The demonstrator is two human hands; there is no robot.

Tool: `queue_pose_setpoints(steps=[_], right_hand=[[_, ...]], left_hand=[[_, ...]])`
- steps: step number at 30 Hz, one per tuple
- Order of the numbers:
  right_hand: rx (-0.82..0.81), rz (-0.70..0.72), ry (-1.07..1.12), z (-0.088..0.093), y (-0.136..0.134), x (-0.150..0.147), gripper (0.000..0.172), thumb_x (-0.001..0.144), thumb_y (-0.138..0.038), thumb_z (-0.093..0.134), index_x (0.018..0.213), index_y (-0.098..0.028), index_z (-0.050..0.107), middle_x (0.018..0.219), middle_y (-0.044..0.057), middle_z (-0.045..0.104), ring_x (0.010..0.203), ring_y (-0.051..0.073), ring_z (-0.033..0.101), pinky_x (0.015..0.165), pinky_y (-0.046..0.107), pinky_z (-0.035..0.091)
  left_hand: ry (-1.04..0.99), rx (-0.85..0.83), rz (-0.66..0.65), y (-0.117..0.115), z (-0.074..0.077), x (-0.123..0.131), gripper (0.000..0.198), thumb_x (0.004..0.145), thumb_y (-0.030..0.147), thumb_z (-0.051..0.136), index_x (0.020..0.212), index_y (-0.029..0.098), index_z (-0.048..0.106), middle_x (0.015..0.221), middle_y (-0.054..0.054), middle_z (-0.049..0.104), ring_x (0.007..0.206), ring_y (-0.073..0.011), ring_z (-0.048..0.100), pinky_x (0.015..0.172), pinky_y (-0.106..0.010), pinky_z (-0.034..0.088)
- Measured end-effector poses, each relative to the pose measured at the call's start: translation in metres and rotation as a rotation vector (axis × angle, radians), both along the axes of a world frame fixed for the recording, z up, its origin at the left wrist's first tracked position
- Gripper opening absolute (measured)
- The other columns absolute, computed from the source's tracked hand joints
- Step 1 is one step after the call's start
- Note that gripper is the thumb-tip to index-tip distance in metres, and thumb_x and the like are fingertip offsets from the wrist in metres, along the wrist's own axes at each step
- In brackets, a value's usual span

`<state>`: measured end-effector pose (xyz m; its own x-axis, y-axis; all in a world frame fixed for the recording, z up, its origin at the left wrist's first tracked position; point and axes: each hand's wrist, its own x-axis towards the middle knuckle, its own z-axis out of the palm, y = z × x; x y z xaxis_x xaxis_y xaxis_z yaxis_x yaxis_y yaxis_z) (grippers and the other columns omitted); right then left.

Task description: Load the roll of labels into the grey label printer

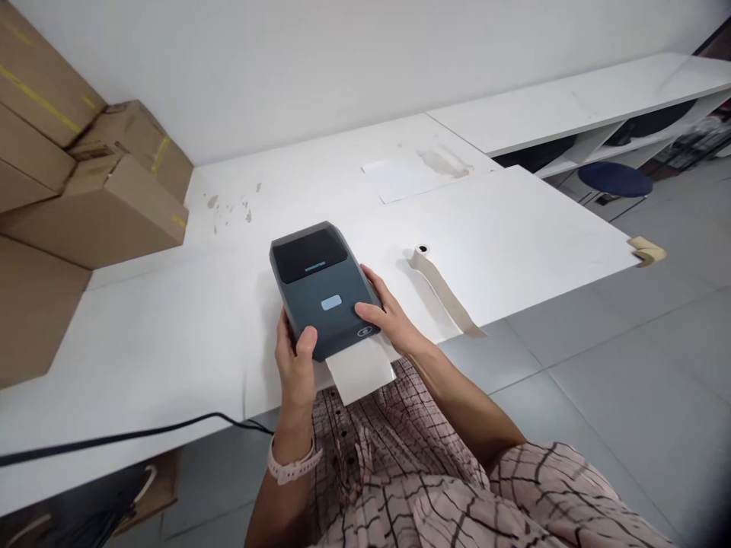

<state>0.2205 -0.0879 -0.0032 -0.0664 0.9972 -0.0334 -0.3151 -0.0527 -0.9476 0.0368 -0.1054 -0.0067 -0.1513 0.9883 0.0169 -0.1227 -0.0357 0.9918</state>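
A dark grey label printer point(305, 312) with a black window on its lid is held between my two hands near the front edge of the table. My left hand point(295, 365) grips its left side, thumb on the top face. On the right side, my right hand point(388, 313) is closed round the body, its thumb lying on the lid close to the light button. A strip of white label paper point(359, 371) sticks out of the printer's front end toward me. Right of the printer, a partly unrolled paper roll point(448, 293) lies with its tail reaching the table edge.
Cardboard boxes point(97, 202) are stacked at the left. A white sheet point(394, 180) lies toward the back of the white table point(188, 320). Black cables point(142, 432) run along the front left edge. Brown tape point(647, 251) covers the right corner; a blue stool point(615, 179) stands beyond.
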Motion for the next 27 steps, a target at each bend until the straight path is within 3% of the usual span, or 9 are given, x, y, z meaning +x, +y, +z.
queue_pose_setpoints(steps=[6, 9, 10, 11, 14, 16, 18, 23, 27], right_hand=[[0.026, -0.020, -0.030, -0.002, 0.001, -0.001, 0.097, 0.075, -0.063, 0.082, 0.157, -0.032, 0.041, 0.166, 0.007, 0.041, 0.153, 0.035, 0.040, 0.127, 0.056, 0.035], [0.009, -0.022, -0.027, -0.003, 0.002, -0.001, 0.099, 0.073, -0.063, 0.082, 0.158, -0.032, 0.040, 0.166, 0.007, 0.041, 0.153, 0.035, 0.040, 0.127, 0.055, 0.035], [0.005, -0.026, -0.022, -0.003, 0.002, -0.001, 0.099, 0.073, -0.064, 0.082, 0.158, -0.032, 0.040, 0.166, 0.007, 0.041, 0.153, 0.034, 0.041, 0.127, 0.055, 0.035], [0.004, -0.030, -0.020, -0.003, 0.002, -0.002, 0.099, 0.073, -0.063, 0.082, 0.157, -0.033, 0.041, 0.167, 0.007, 0.041, 0.153, 0.034, 0.041, 0.127, 0.055, 0.035], [0.021, -0.044, -0.025, -0.004, 0.002, -0.003, 0.098, 0.074, -0.063, 0.081, 0.158, -0.033, 0.041, 0.167, 0.006, 0.042, 0.153, 0.034, 0.040, 0.128, 0.055, 0.034], [0.027, -0.048, -0.033, -0.004, 0.002, -0.003, 0.098, 0.074, -0.062, 0.081, 0.158, -0.032, 0.041, 0.167, 0.006, 0.042, 0.153, 0.034, 0.040, 0.128, 0.055, 0.034], [0.022, -0.045, -0.039, -0.003, 0.002, -0.003, 0.097, 0.075, -0.062, 0.080, 0.158, -0.032, 0.040, 0.167, 0.006, 0.042, 0.153, 0.034, 0.041, 0.127, 0.054, 0.036], [0.007, -0.042, -0.026, -0.003, 0.001, -0.004, 0.099, 0.075, -0.060, 0.080, 0.159, -0.029, 0.039, 0.167, 0.008, 0.041, 0.152, 0.033, 0.042, 0.126, 0.052, 0.037], [0.009, -0.056, -0.017, -0.005, 0.001, -0.006, 0.097, 0.076, -0.059, 0.079, 0.159, -0.030, 0.039, 0.167, 0.007, 0.042, 0.153, 0.033, 0.042, 0.127, 0.052, 0.035]], left_hand=[[0.140, 0.081, 0.041, -0.006, -0.010, 0.000, 0.062, 0.091, 0.051, 0.066, 0.145, 0.021, 0.054, 0.147, -0.015, 0.059, 0.138, -0.0322, 0.055, 0.111, -0.044, 0.049], [0.298, 0.261, 0.359, -0.035, -0.027, 0.007, 0.056, 0.090, 0.046, 0.070, 0.138, 0.023, 0.053, 0.139, -0.013, 0.059, 0.121, -0.0242, 0.062, 0.099, -0.037, 0.053], [0.338, 0.337, 0.489, -0.046, -0.033, 0.010, 0.046, 0.089, 0.047, 0.070, 0.127, 0.022, 0.058, 0.123, -0.010, 0.064, 0.103, -0.0206, 0.065, 0.088, -0.034, 0.054], [0.360, 0.351, 0.519, -0.058, -0.038, 0.013, 0.035, 0.089, 0.048, 0.069, 0.111, 0.021, 0.061, 0.102, -0.005, 0.064, 0.085, -0.0170, 0.062, 0.077, -0.030, 0.053], [0.309, 0.084, 0.246, -0.080, -0.041, 0.020, 0.037, 0.089, 0.055, 0.065, 0.077, 0.021, 0.059, 0.064, 0.004, 0.048, 0.055, -0.0115, 0.041, 0.053, -0.025, 0.037], [0.202, -0.147, 0.000, -0.082, -0.031, 0.023, 0.045, 0.085, 0.062, 0.068, 0.071, 0.020, 0.060, 0.059, 0.003, 0.047, 0.051, -0.0107, 0.036, 0.048, -0.025, 0.031], [0.071, -0.318, -0.133, -0.078, -0.016, 0.026, 0.049, 0.077, 0.067, 0.074, 0.075, 0.018, 0.066, 0.062, 0.001, 0.054, 0.053, -0.0109, 0.040, 0.048, -0.025, 0.031], [-0.162, -0.447, -0.157, -0.071, 0.012, 0.034, 0.054, 0.061, 0.063, 0.089, 0.080, 0.015, 0.073, 0.060, 0.002, 0.058, 0.050, -0.0073, 0.039, 0.047, -0.022, 0.028], [-0.210, -0.420, -0.147, -0.075, 0.006, 0.034, 0.053, 0.062, 0.061, 0.090, 0.084, 0.014, 0.077, 0.065, 0.000, 0.065, 0.052, -0.0079, 0.045, 0.050, -0.022, 0.035]])
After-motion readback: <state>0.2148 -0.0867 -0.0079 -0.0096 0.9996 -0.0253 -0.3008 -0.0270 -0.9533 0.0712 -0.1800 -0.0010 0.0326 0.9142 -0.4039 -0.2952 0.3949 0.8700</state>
